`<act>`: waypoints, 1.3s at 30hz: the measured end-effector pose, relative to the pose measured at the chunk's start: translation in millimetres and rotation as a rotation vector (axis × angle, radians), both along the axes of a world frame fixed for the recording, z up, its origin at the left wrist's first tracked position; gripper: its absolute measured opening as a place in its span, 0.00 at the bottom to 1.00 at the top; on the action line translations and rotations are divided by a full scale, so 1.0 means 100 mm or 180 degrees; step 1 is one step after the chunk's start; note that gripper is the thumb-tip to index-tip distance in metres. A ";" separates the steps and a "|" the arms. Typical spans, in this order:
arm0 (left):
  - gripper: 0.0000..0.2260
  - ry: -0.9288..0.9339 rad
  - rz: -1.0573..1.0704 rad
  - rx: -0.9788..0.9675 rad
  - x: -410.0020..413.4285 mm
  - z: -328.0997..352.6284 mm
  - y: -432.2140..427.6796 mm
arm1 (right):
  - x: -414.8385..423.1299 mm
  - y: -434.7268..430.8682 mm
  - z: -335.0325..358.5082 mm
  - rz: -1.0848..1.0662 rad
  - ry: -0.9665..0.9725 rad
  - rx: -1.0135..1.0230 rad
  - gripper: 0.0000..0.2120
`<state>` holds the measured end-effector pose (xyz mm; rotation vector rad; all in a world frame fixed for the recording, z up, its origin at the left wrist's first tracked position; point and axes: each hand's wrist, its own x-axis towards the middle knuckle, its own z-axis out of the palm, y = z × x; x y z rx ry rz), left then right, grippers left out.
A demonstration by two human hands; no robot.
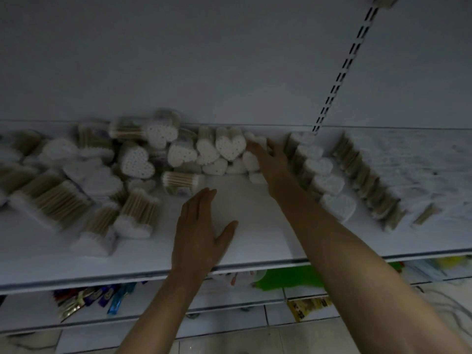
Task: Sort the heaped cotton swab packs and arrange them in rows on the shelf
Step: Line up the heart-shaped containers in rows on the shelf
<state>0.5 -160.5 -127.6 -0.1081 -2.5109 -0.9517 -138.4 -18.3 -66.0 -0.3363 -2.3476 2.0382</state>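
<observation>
Heap (138,162) left, rows (329,180) right; left hand (199,226) flat, empty, likely bracing; right hand (270,159) at heap to feed rows, grip unclear.

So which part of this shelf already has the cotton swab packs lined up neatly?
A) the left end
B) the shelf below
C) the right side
C: two tidy rows of cotton swab packs stand to the right of the right hand, while the heap on the left lies jumbled.
</observation>
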 end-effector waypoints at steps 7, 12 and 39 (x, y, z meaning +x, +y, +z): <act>0.42 0.0412 -0.0178 -0.1115 -0.18 0.26 0.07 | 0.47 -0.10 -0.30 -0.0341 0.0450 0.0398 0.36; 0.57 0.0370 -0.0952 -0.2397 -0.72 0.78 0.04 | 0.75 -0.10 -0.49 -0.0203 0.0579 0.0590 0.28; 0.42 -0.0149 -0.1511 -0.2444 -0.42 0.80 -0.24 | 0.83 0.08 -0.17 -0.0238 0.0218 0.0506 0.21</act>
